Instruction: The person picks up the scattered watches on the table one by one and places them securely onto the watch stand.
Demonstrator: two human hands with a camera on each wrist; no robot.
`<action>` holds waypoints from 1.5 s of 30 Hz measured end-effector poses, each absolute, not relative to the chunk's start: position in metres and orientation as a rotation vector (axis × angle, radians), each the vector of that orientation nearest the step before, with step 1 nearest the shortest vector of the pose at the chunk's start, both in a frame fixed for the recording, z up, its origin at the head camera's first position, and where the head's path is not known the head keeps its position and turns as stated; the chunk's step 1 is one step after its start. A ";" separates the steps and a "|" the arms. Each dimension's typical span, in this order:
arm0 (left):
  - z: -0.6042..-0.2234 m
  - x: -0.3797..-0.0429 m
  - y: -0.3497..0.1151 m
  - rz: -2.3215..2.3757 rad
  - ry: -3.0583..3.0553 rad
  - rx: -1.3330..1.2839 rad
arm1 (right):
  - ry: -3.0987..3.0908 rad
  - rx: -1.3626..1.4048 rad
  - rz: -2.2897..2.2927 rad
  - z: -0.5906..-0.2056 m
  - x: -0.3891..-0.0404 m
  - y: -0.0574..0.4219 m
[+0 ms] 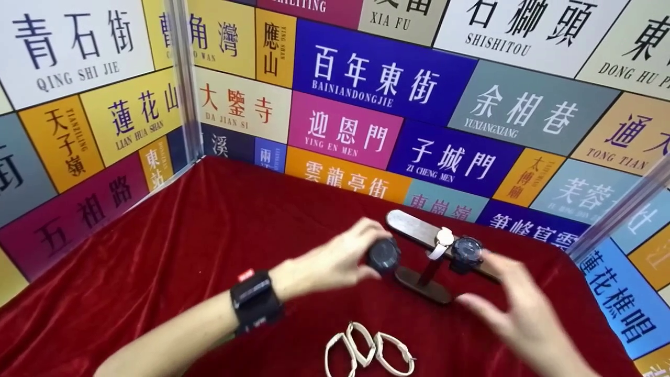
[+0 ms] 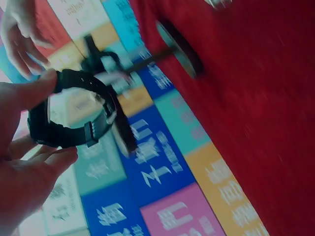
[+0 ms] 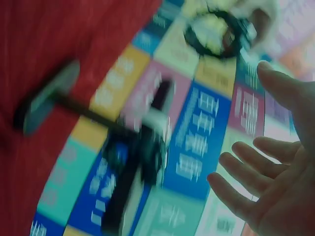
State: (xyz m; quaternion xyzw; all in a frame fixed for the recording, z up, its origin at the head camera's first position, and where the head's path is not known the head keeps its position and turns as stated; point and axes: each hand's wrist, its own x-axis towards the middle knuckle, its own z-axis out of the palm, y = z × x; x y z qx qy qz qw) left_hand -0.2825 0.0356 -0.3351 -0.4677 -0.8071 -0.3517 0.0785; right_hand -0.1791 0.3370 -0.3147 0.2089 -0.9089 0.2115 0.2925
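Above red velvet [image 1: 220, 241], the left hand [image 1: 337, 257] is pinching one round black watch [image 1: 383, 255] left of a T-shaped stand [image 1: 411, 223] (bearing two watches [image 1: 466, 250]); the right hand [image 1: 526, 306] is hovering, fingers [image 3: 246, 173] wide; three cream loops [image 1: 395, 341] are lying nearer.

Now you've two hands [image 1: 337, 259] [image 1: 523, 303], two black watches [image 1: 383, 256] [image 1: 467, 252], one white watch [image 1: 445, 237], three pale loops [image 1: 349, 350] [image 1: 372, 350] [image 1: 392, 341], one stand [image 1: 429, 273], one wrist unit [image 1: 256, 299], one red cloth [image 1: 235, 220]!
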 end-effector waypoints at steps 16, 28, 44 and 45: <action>-0.325 -0.373 0.036 -1.006 -2.506 -1.204 | -2.662 0.147 0.457 -0.322 -0.215 0.428; -0.313 -0.390 0.066 -0.906 -2.670 -1.208 | -2.693 0.249 0.469 -0.334 -0.230 0.429; -0.317 -0.388 0.093 -0.892 -2.681 -1.315 | -2.622 0.275 0.374 -0.338 -0.229 0.428; -0.318 -0.387 0.094 -0.896 -2.680 -1.319 | -2.618 0.273 0.371 -0.337 -0.229 0.427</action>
